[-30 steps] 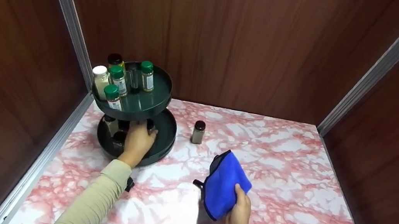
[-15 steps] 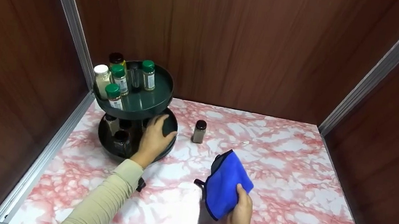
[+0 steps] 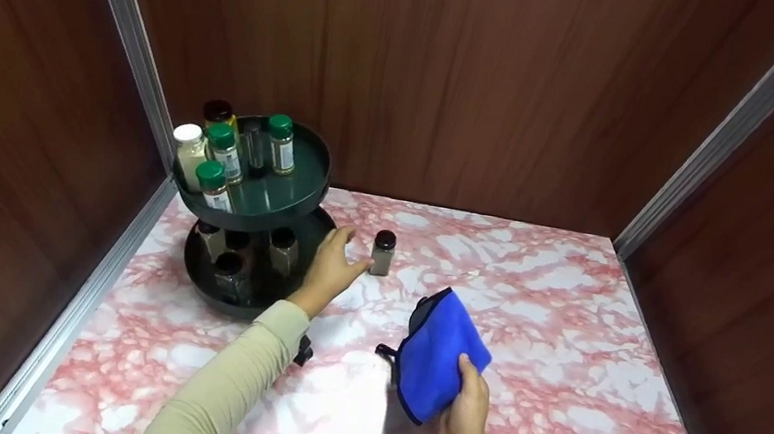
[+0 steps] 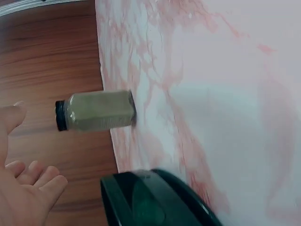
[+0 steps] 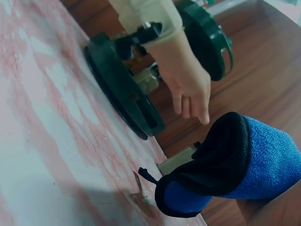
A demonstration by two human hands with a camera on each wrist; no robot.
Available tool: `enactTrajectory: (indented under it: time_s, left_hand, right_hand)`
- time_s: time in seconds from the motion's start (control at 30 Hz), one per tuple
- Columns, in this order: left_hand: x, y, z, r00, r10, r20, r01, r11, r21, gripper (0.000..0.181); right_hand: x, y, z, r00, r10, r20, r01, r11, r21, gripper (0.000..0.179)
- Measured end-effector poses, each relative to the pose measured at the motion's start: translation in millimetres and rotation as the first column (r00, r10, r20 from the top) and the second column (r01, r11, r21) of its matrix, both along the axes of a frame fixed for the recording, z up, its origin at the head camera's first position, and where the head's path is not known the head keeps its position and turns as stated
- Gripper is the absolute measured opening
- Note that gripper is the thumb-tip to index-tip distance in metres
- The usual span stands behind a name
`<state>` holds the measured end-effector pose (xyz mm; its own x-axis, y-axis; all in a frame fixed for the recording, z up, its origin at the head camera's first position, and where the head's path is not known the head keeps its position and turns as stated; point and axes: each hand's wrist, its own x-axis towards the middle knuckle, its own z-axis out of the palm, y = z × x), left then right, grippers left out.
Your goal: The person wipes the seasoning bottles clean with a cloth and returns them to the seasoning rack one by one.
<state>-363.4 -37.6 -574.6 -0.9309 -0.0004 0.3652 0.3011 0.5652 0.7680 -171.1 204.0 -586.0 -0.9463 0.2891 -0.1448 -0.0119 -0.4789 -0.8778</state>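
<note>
Blue cloth clamped in right grip, left grip spread, gap to bottle plainer from left wrist than head

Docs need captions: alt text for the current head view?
An open left hand is near a dark-capped bottle on a marbled table; the right hand holds a blue, black-edged cloth. At left, a two-tier rack holds bottles.

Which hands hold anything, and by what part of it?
Right hand: the blue cloth, by its lower-right edge in the head view, thumb on the blue face. Left hand: nothing; open near the lone bottle.
</note>
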Motion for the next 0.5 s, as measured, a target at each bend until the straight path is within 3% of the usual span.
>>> enactTrajectory:
  time_s: [0.33, 0.5]
  left_hand:
    - [-30.2, 28.5, -9.4, 0.99, 0.02, 0.141, -0.023, 1.0, 0.015, 0.07]
    - [-43.4, 38.8, -12.3, 0.98, 0.041, 0.196, -0.043, 0.999, 0.001, 0.074]
  right_hand:
    - [-0.5, -1, 1.2, 1.0, -0.028, -0.001, 0.028, 1.0, -0.005, 0.039]
    - [-2.9, -7, 4.1, 1.0, -0.002, -0.012, 0.002, 1.0, -0.016, 0.041]
